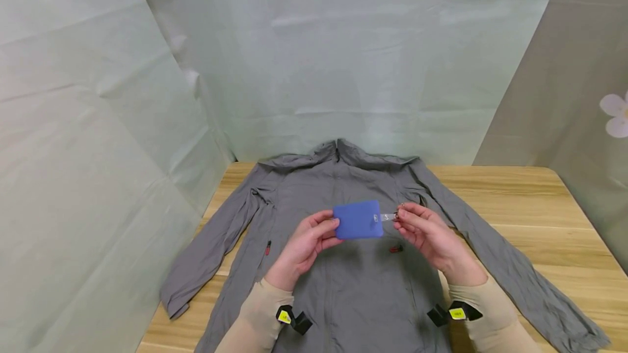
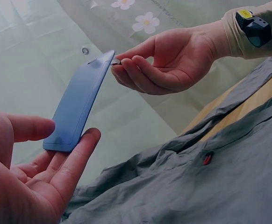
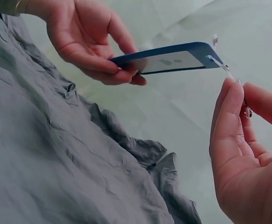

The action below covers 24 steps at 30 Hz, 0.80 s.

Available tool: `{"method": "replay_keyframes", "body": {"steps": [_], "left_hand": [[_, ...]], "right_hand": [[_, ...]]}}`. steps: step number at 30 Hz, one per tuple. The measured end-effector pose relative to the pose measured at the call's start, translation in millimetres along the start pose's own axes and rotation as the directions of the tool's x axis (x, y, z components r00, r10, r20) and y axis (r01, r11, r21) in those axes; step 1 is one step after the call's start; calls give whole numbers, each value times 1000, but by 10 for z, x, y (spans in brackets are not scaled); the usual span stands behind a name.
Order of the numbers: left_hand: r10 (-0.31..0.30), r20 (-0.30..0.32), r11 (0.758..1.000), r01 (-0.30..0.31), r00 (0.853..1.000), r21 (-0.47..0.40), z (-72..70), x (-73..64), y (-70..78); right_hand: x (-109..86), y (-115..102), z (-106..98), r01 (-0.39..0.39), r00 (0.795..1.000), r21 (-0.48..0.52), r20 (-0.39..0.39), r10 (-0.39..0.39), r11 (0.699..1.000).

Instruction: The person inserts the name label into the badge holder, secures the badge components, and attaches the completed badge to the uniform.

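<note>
A blue badge holder (image 1: 357,220) is held up level above a grey zip jacket (image 1: 338,298). My left hand (image 1: 313,237) pinches its left end between thumb and fingers, as the left wrist view also shows. From the holder's right end runs a short clear strap (image 1: 387,217) with a small metal clip (image 3: 247,112). My right hand (image 1: 429,233) pinches this strap and clip between thumb and fingertips, hiding part of the clip. In the right wrist view the holder's underside shows a pale window (image 3: 173,63) framed in blue.
The jacket lies spread front up on a wooden table (image 1: 530,206), collar at the back and sleeves out to both sides. Red-tabbed zip pulls (image 1: 267,248) show on its front. Pale fabric (image 1: 343,70) hangs behind the table and along the left.
</note>
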<state>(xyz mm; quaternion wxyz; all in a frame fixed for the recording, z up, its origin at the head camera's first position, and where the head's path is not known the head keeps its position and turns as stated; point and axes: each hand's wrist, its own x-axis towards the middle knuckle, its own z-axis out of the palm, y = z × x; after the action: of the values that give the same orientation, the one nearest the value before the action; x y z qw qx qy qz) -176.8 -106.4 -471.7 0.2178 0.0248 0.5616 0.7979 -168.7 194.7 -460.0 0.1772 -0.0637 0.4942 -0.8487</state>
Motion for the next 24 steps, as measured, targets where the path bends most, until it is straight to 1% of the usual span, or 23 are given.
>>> {"method": "replay_keyframes", "body": {"steps": [5,9,17,24], "left_hand": [[12,18,1000,-12,1000,17,-7,4,-14],[23,20,1000,-23,1000,12,-5,3,-11],[21,8,1000,-21,1000,9,-6,9,-17],[16,3,1000,-16,1000,7,-10,18,-22]], "right_hand": [[-10,-7,13,-21,1000,11,12,21,1000],[-8,1,13,-14,1000,16,24,14,1000],[2,33,5,-17,994,42,111,12,999],[-2,41,12,-23,989,76,146,11,997]]}}
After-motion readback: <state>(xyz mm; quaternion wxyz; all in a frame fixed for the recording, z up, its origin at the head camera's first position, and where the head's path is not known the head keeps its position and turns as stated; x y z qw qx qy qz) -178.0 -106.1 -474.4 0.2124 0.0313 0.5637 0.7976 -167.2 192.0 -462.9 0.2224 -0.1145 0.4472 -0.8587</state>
